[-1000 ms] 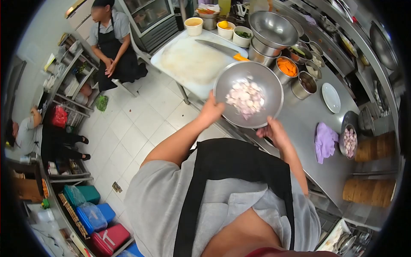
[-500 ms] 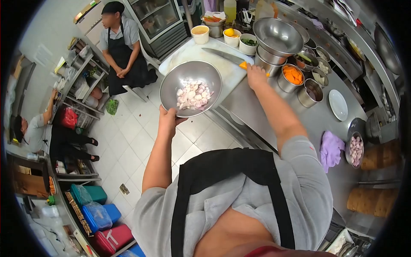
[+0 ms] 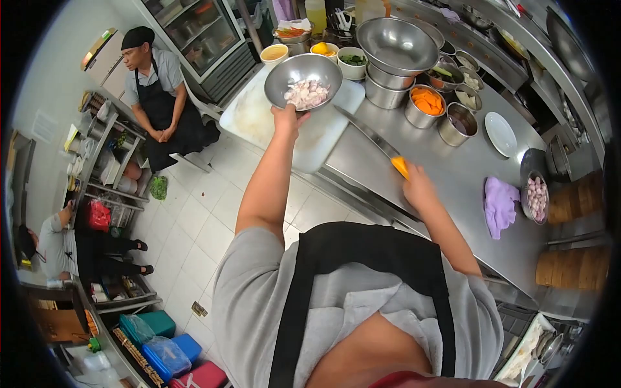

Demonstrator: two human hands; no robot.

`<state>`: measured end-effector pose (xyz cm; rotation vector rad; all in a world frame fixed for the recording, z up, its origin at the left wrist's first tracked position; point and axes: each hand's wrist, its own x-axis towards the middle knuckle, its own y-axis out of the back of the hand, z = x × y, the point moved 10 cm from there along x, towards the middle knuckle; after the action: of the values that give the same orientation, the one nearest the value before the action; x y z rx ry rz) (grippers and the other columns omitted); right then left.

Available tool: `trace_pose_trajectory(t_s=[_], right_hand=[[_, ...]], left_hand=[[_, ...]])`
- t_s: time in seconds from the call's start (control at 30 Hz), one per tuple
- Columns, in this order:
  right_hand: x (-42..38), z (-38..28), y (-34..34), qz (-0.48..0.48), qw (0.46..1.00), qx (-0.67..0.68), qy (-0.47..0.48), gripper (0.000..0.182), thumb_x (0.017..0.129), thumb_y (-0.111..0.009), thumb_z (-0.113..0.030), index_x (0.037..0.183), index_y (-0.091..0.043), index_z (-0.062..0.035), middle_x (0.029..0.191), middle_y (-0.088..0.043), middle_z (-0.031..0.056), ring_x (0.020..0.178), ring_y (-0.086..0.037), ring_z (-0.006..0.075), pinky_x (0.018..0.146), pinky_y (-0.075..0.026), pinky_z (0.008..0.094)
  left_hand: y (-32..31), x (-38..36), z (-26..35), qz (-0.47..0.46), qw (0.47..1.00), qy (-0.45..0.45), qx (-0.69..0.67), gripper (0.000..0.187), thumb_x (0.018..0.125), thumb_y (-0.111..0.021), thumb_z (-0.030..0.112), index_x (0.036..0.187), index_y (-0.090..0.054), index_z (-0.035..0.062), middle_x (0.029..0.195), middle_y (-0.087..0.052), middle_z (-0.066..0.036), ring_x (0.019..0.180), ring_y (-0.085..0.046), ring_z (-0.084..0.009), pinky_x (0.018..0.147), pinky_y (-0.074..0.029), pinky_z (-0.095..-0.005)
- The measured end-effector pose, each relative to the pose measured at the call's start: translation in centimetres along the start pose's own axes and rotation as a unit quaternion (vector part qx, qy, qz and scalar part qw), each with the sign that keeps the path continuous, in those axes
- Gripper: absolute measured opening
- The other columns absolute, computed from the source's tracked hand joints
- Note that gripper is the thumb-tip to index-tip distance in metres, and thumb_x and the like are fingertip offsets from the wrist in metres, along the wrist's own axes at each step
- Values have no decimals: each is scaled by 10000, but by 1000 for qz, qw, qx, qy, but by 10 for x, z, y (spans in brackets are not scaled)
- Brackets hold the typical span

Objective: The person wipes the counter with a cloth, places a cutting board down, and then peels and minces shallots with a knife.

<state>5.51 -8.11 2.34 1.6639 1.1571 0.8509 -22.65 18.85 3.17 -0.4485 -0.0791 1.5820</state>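
My left hand (image 3: pixel 289 121) is closed on the near rim of a steel mixing bowl (image 3: pixel 277 83), held tilted toward me above the far part of the white cutting board (image 3: pixel 249 123). Sliced shallots (image 3: pixel 307 95) lie inside the bowl. In my right hand (image 3: pixel 419 186) is the orange handle of a kitchen knife (image 3: pixel 370 136). Its long blade points away from me to the left, over the steel counter, with the tip near the board's right edge. My fingers are partly hidden behind the handle and the bowl.
Behind the bowl stand white tubs, one with green leaves (image 3: pixel 352 59). Steel pots, one with sliced carrots (image 3: pixel 427 101), and a large empty bowl (image 3: pixel 397 45) are at the back. A plate (image 3: pixel 500 134), purple cloth (image 3: pixel 501 208) and bowl of shallots (image 3: pixel 536 197) lie right. Two people are left.
My left hand has carried the bowl forward and to the right, from the board's near edge to above its far part. My right hand has brought the knife off the board, back toward me.
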Motion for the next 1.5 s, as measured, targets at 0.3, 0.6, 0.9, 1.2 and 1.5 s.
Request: trace_pose_trajectory(t_s=[0.3,0.6,0.9,1.2,1.5], right_hand=[[-111,77,51,135,989,-5,-59,403,749,-635,-195,1144,-572,-145,930,-612,125,811,-616,328,681,-503,407],[-93,113,70,207,976,-69,-16,300,754,-631,-243,1025,-615,-117,879,-590,100,888,-578,292,775,-437,434],[-67,131,33,196,969,-137,59,345,769,-514,-138,1094,-595,-56,1083,-588,114,1040,-531,285,908,-376,457],[-77,151,90,195,940,278,43,241,860,-524,-190,1005,-648,-43,1116,-606,87,1080,-524,235,950,-370,357],[-68,165,45,-24,910,408,-67,350,912,-524,-303,1161,-575,-62,1183,-572,40,1146,-464,139,953,-358,289]], left_hand=[[-20,36,-31,4,996,20,-87,993,847,-639,397,1417,138,157,1307,-372,-250,861,-617,-355,672,-559,-395],[-127,-110,-58,-163,962,-207,67,316,972,-418,318,795,-446,57,693,-489,-32,611,-445,-132,649,-453,-284],[-412,-382,-201,-706,658,-29,259,486,914,-563,213,1292,-334,11,992,-592,-129,853,-612,-191,702,-519,-302],[-584,-437,-358,-579,717,262,288,662,914,-528,330,1360,-170,-2,1131,-510,-278,910,-621,-361,695,-570,-406],[-537,-413,-316,-569,760,183,255,394,916,-455,174,1249,-386,-25,1045,-587,-189,786,-662,-262,589,-594,-336]])
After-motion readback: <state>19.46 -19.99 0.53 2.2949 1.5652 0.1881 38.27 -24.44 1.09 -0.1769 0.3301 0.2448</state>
